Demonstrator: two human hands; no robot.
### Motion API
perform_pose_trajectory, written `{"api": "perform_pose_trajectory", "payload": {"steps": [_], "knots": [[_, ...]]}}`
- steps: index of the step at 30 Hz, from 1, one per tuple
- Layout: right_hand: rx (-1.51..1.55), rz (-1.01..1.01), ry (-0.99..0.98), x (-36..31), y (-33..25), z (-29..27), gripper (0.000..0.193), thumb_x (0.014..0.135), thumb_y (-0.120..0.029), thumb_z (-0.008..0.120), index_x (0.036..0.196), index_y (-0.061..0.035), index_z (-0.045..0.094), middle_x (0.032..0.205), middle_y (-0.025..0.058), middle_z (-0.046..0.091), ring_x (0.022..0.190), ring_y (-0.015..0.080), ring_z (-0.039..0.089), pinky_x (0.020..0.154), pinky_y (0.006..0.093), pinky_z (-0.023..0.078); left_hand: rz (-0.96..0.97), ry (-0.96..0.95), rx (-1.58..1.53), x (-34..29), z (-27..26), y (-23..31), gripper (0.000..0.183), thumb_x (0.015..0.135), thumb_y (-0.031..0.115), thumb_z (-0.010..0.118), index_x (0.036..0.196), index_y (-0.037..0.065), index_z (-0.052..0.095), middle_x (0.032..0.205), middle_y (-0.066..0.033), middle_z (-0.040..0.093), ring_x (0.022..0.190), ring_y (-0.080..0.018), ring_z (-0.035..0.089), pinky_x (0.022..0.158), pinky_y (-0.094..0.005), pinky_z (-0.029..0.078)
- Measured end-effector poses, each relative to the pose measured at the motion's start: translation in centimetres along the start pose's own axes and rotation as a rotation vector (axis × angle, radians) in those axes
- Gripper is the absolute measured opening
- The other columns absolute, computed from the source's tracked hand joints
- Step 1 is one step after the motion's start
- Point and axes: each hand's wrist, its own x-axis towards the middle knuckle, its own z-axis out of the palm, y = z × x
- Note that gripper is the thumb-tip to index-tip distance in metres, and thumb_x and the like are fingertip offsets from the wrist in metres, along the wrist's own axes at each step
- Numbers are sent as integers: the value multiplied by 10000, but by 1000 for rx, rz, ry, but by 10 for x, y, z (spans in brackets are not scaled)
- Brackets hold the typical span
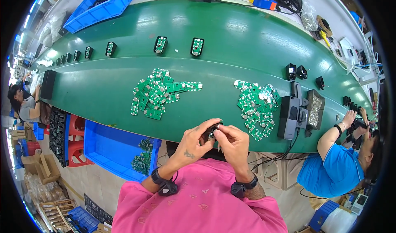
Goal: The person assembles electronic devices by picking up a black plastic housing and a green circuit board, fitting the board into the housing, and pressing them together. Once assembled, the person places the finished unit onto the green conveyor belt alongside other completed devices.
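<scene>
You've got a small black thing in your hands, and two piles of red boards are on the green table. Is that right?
Almost! The head view shows the two piles of circuit boards are green, not red. They lie on the green table, and the left hand and right hand hold a small black thing.

The table [218, 72] is green. The boards [156, 94] are green too, with white and silver spots. The held part [208, 131] is black. The pink shirt [198, 204] has little pale shapes dotted on it. The wrist bands [167, 187] are black, the bin [108, 150] is blue, the stools [76, 159] are red, and the other shirt [330, 169] is bright blue
</scene>
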Motion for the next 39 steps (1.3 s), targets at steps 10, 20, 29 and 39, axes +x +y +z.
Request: {"api": "perform_pose_trajectory", "payload": {"steps": [10,20,29,39], "knots": [[315,35,-68,-6,-5,5,162,932,31,594,1062,64,685,871,79,633,682,115,637,588,240,543,-180,-68,-371,-1,-3,-6,544,885,-32,611,1403,28,456,1104,-75,632,948,-95,615,819,-247,527],[159,-82,-14,-7,3,10,107,962,-8,571,973,53,658,841,68,621,633,95,598,546,222,497,-20,52,-227,1,0,-9,538,835,-7,642,1356,64,528,916,-52,640,681,-58,564,605,-229,487],[-347,-229,-150,9,-32,-8,89,883,-39,641,830,31,625,687,66,589,566,119,549,522,266,414,91,114,-149,4,-16,9,542,816,-10,649,1341,76,547,1040,-82,673,729,-105,600,625,-254,505],[-357,-228,-295,23,-39,-18,67,846,-41,660,821,15,632,684,82,595,525,153,516,487,298,385,33,-29,-44,6,-29,23,545,798,-24,644,1331,57,558,1145,-96,667,909,-134,652,720,-259,537]]}}
